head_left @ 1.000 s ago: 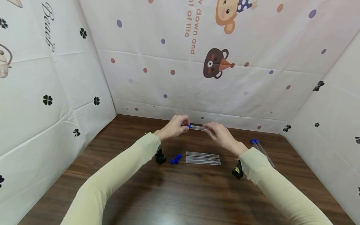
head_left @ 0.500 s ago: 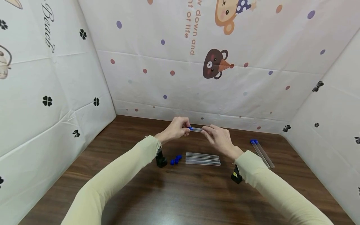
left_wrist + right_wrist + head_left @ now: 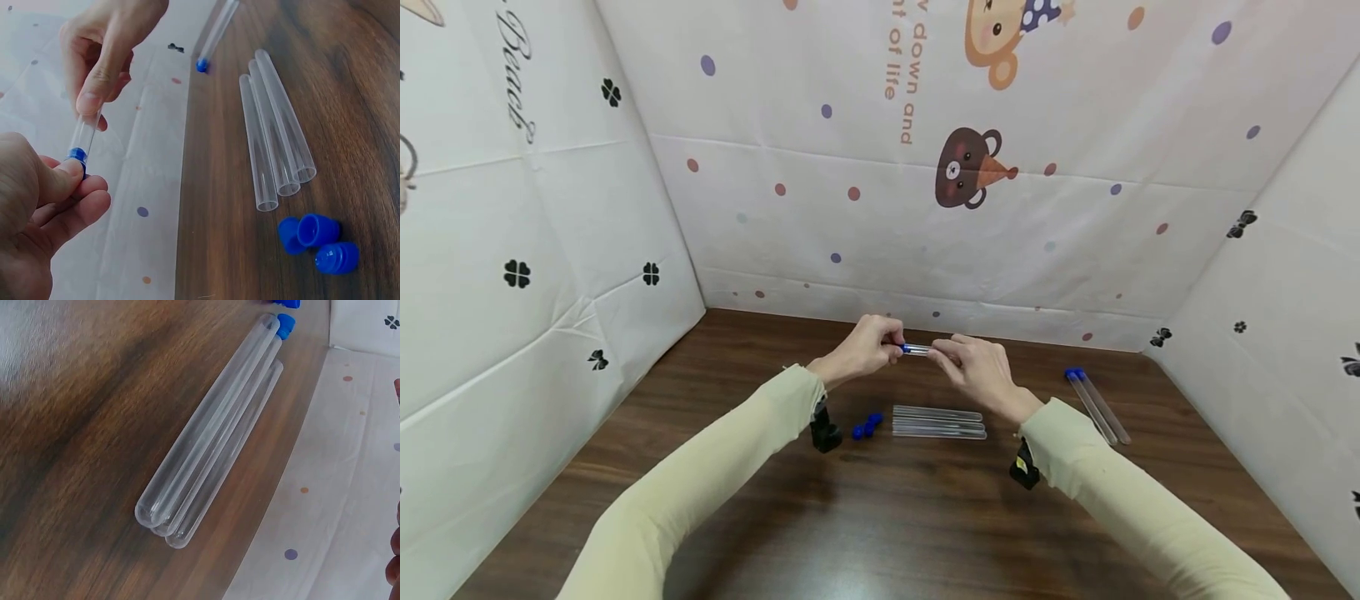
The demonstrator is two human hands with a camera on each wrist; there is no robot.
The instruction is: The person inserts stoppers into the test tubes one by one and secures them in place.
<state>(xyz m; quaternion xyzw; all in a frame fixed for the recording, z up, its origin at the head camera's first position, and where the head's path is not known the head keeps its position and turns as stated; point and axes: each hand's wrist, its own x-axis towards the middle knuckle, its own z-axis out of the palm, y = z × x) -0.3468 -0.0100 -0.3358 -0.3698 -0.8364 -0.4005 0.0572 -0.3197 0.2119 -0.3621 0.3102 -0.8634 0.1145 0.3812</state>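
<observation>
Between my two hands, above the far part of the table, is a clear test tube point(image 3: 85, 134) with a blue cap point(image 3: 77, 154) at its left end. My left hand point(image 3: 867, 348) pinches the cap between thumb and fingers. With thumb and fingers, my right hand point(image 3: 977, 367) grips the tube's body and hides its far end. Below them on the table lie three uncapped test tubes point(image 3: 275, 125) side by side. Just left of their open ends sit three loose blue caps point(image 3: 867, 427). Only a sliver of fingers point(image 3: 395, 562) shows at the right wrist view's edge.
Two capped test tubes point(image 3: 1097, 406) lie on the right side of the dark wooden table point(image 3: 880, 517). Printed white cloth point(image 3: 820, 217) encloses the table at the back and both sides.
Both hands have come down slightly with the tube. My right hand has moved a little left along it, toward the cap. The tubes and caps on the table stay put.
</observation>
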